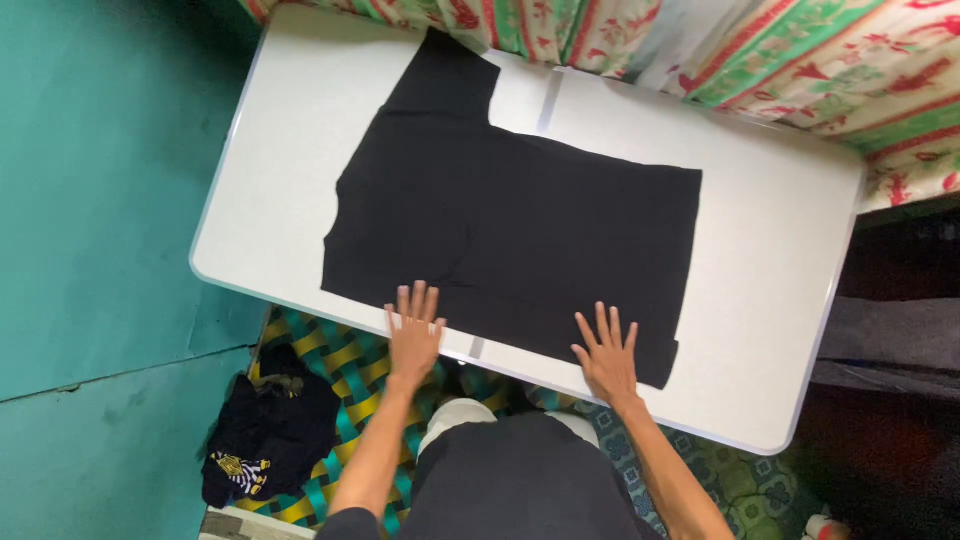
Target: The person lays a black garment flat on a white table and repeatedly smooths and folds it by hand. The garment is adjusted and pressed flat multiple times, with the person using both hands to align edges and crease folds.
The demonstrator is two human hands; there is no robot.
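Black T-shirt [510,230]: one garment, laid flat on the white surface [780,300], body spread wide across the middle, one sleeve reaching toward the far edge next to the patterned bedcover [800,60]. State of work, as judged: the shirt lies spread and mostly smooth, with a faint vertical crease near its middle; no fold shows, so any folding is not yet begun. Left hand [414,335]: grip apart, fingers splayed, palm down, fingertips on the near hem of the shirt, heel of the hand at the near edge of the surface. Right hand [607,358]: grip apart, fingers splayed, pressed flat on the cloth near its near right corner; neither hand clamps anything. Edges: the near hem runs just beside the near edge of the surface, and the near right corner of the cloth lies close to that edge without hanging over, as far as can be seen. Open room: a broad bare strip of surface to the right of the shirt, a narrower strip to the left, some bare area at the far side. Surroundings: teal wall [90,200] close on the left; dark bundle of clothing [265,430] on the chequered mat [330,360] on the floor, well apart from the shirt.
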